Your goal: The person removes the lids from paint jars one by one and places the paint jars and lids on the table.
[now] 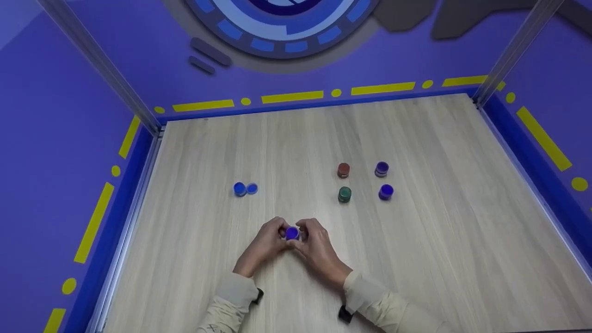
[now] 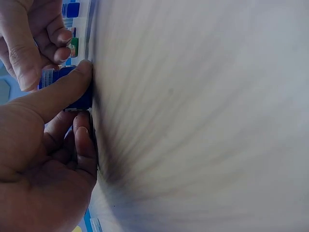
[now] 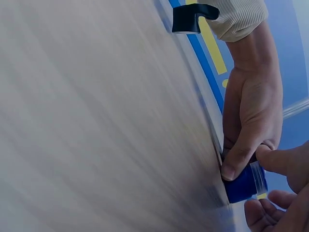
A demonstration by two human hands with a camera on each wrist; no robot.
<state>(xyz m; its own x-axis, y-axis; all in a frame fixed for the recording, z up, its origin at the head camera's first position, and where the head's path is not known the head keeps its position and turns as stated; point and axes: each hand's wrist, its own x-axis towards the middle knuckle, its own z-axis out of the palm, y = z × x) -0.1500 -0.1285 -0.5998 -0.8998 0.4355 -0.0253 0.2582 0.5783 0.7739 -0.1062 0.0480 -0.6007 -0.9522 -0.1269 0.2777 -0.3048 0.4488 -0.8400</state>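
Note:
A small blue-purple jar (image 1: 292,233) with a ridged screw lid (image 3: 259,178) stands on the table between my hands. My left hand (image 1: 267,241) holds its body from the left, with the thumb across the side in the left wrist view. My right hand (image 1: 319,247) is around the lid from the right. Its thumb touches or nearly touches the lid, while the bent fingers stand a little apart from it in the right wrist view. The jar's far side is hidden by the fingers.
Farther left, a blue jar (image 1: 239,188) stands beside a round blue lid (image 1: 252,188). To the right stand a red-brown jar (image 1: 343,170), a green jar (image 1: 344,194) and two purple jars, one behind (image 1: 381,169) the other (image 1: 386,192). Purple walls enclose the wooden table (image 1: 296,152).

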